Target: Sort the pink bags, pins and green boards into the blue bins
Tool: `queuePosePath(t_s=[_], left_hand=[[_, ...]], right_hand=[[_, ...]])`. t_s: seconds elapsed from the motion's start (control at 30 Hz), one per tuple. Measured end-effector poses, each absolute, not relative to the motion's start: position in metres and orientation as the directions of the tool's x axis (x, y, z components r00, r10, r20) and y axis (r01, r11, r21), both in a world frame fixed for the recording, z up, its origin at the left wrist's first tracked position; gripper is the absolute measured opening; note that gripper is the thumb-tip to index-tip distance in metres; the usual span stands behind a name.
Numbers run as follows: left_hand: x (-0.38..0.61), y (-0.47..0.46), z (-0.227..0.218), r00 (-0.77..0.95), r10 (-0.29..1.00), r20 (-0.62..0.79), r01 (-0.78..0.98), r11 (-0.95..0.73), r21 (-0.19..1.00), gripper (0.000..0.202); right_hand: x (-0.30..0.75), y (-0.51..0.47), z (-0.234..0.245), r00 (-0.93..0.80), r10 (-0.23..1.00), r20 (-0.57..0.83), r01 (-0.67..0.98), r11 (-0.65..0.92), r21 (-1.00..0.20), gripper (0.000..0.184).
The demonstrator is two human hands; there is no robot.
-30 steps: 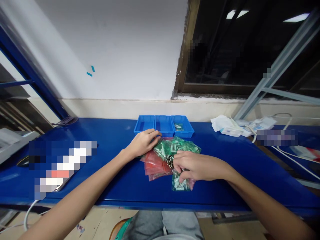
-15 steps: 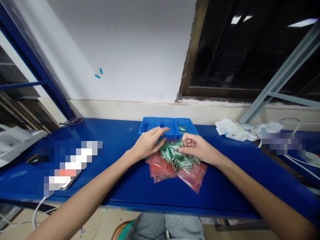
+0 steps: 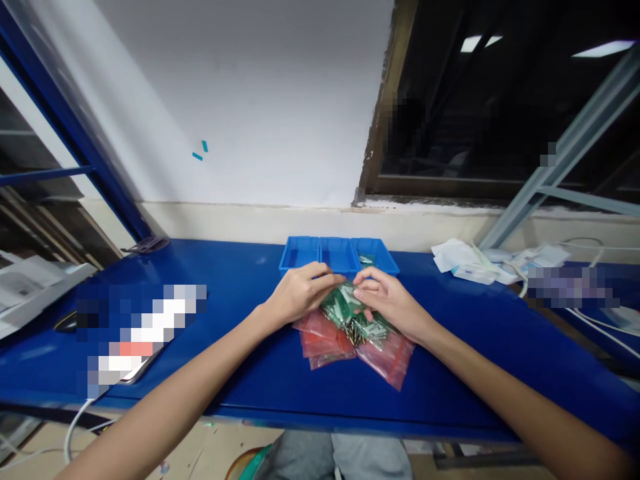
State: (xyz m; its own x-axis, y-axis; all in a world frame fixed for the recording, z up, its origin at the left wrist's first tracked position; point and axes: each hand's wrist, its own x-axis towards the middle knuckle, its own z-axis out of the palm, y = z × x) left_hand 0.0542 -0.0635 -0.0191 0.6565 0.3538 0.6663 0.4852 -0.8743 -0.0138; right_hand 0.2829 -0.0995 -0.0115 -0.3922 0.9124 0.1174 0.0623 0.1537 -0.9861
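A heap of small green circuit boards with pins (image 3: 356, 320) lies on the blue table (image 3: 240, 360), on top of several pink plastic bags (image 3: 387, 357). My left hand (image 3: 300, 293) has its fingers curled over the heap's far left side. My right hand (image 3: 387, 300) meets it from the right, fingers pinched on a green bag of boards (image 3: 345, 301) at the top of the heap. Both hands grip that same bag between them.
Three joined blue trays (image 3: 320, 253) stand just behind the hands; the right one holds a few small parts (image 3: 367, 259). White paper packets and cables (image 3: 470, 261) lie at the right. A flat device with a cable (image 3: 135, 363) rests at the left.
My right hand moved from the near side of the heap up to its top, uncovering a pink bag. Both hands have closed in on the same green bag.
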Motion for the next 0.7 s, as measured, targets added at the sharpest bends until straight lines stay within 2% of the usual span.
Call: queuePosePath(t_s=[0.07, 0.2, 0.37, 0.53, 0.63, 0.7], left_hand=[[0.056, -0.066, -0.016, 0.631, 0.391, 0.67, 0.513, -0.858, 0.018, 0.027], [0.061, -0.072, -0.012, 0.558, 0.491, 0.669, 0.543, -0.826, 0.153, 0.026], [0.065, -0.077, -0.011, 0.529, 0.553, 0.643, 0.503, -0.815, 0.288, 0.027], [0.065, -0.076, -0.014, 0.525, 0.549, 0.651, 0.462, -0.826, 0.324, 0.025], [0.063, -0.074, -0.015, 0.535, 0.515, 0.67, 0.429, -0.848, 0.31, 0.044], [0.063, -0.074, -0.016, 0.585, 0.482, 0.652, 0.424, -0.868, 0.26, 0.052]], right_hand=[[0.284, -0.1, -0.01, -0.374, 0.915, 0.151, 0.092, 0.199, -0.976, 0.036], [0.284, -0.101, -0.007, -0.377, 0.898, 0.225, 0.115, 0.287, -0.951, 0.039], [0.28, -0.101, -0.012, -0.291, 0.922, 0.257, 0.155, 0.31, -0.938, 0.027], [0.282, -0.096, -0.018, -0.189, 0.947, 0.258, 0.098, 0.28, -0.955, 0.025], [0.283, -0.094, -0.02, -0.152, 0.963, 0.223, 0.03, 0.23, -0.973, 0.03], [0.283, -0.094, -0.021, -0.14, 0.964, 0.226, -0.013, 0.227, -0.974, 0.032]])
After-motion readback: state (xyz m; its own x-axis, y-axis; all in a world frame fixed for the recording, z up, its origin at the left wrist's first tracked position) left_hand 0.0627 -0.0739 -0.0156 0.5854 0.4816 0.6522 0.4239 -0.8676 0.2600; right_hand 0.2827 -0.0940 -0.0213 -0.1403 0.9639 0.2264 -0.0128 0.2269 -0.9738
